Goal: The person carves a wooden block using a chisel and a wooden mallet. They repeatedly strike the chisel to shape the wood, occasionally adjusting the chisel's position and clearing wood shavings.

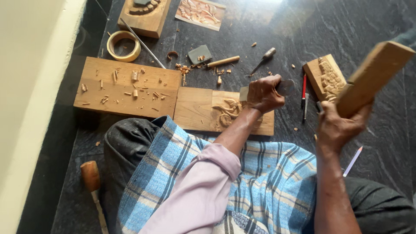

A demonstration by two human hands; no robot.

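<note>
- The dark stone floor is the biggest thing here; you sit on it, and a blue checked cloth covers your lap.
- A wide plain wooden board lies at the left, with small shavings scattered on it.
- Just beside this board, touching its right edge, lies the carved panel with a leaf pattern cut in its right half. It is directly in front of your knees.
- Your right hand is closed tight around a flat wooden mallet, which is lifted and tilted up to the right, above the floor.
- Your left hand is closed in a fist around a chisel and rests over the right end of the carved panel. The blade tip is hidden, so you cannot tell if it touches the wood.
- At the top, a thick wooden block with a carving, and beside it a flat rectangular picture card in pale orange colour.
- A small carved block lies at the right, near the mallet.
- A ring of yellowish tape lies above the plain board.
- A tool with a brown wooden handle lies at the lower left.
- A small grey stone sits above the boards, near the shavings.
- A red pen lies between your left hand and the small carved block.
</note>
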